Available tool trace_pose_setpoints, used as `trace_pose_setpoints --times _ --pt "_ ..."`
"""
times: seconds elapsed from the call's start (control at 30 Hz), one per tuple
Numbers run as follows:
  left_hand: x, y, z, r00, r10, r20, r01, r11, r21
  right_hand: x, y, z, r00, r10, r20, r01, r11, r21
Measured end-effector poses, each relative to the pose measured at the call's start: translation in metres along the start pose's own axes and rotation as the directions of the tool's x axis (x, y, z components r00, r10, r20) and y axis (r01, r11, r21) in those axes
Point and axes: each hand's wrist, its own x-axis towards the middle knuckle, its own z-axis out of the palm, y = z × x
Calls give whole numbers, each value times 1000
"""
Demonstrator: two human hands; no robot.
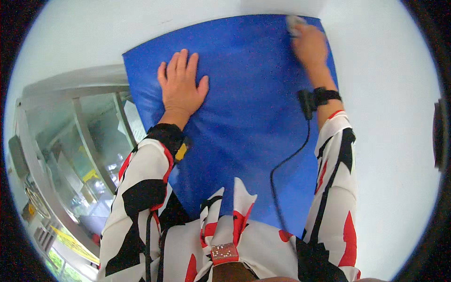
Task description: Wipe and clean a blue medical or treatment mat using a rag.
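A large blue panel with a smooth, slightly creased surface (pixel 239 98) lies before me. My left hand (pixel 181 84) rests flat on its left part, fingers spread, holding nothing. Near the panel's far right corner my right hand (pixel 310 44), a little blurred, grips a pale grey wad (pixel 294 25). It looks like a cloth, though blur hides its exact kind. The wad touches or lies just over the panel's far edge; I cannot tell which.
A black strap with a dark device (pixel 308 100) is on my right wrist, and its cable (pixel 272 172) hangs across the blue panel. A black band (pixel 165 137) circles my left wrist. White surface (pixel 384 123) surrounds the panel. At left is a framed glass window (pixel 95 141).
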Motion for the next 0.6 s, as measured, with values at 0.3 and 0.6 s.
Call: trace_pose_setpoints --times 0.3,0.6 --pt "0 4 10 999 22 -35 -23 999 -37 -20 -196 21 930 -361 -64 366 909 197" --pt "7 9 5 996 44 -78 -46 999 -27 -30 50 11 970 -4 -243 -4 999 -34"
